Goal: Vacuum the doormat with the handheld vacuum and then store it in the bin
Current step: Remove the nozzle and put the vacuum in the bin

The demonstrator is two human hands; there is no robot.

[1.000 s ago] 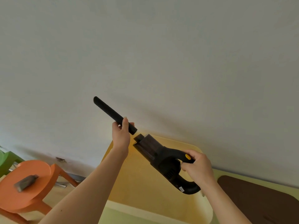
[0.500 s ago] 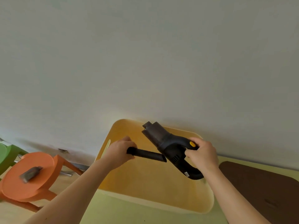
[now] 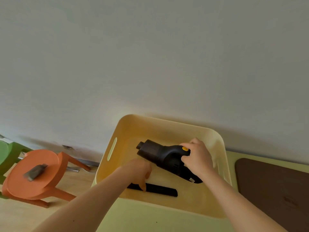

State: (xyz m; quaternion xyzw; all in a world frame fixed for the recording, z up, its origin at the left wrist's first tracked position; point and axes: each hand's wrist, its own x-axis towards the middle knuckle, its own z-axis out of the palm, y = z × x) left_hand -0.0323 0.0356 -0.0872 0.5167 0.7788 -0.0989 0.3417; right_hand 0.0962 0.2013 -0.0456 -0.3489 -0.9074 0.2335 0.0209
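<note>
The black handheld vacuum point(image 3: 160, 156) with a yellow button is held low inside the pale yellow bin point(image 3: 167, 123), its open snout pointing left. My right hand point(image 3: 196, 158) grips its handle. The detached black nozzle tube point(image 3: 160, 190) lies flat along the bin's bottom by the near wall. My left hand point(image 3: 138, 173) reaches down into the bin, its fingers still curled over the tube's left part. The brown doormat point(image 3: 275, 190) lies to the right of the bin.
Bin and doormat sit on a light green surface point(image 3: 150, 218) against a white wall. On the wooden floor at left stands an orange stool point(image 3: 20, 186) with a grey attachment point(image 3: 35, 171) on its seat. A green stool point(image 3: 6, 154) is behind it.
My left hand pulled the tube off the vacuum, swung it level and lowered it to the bin's bottom. My right hand lowered the vacuum body into the bin.
</note>
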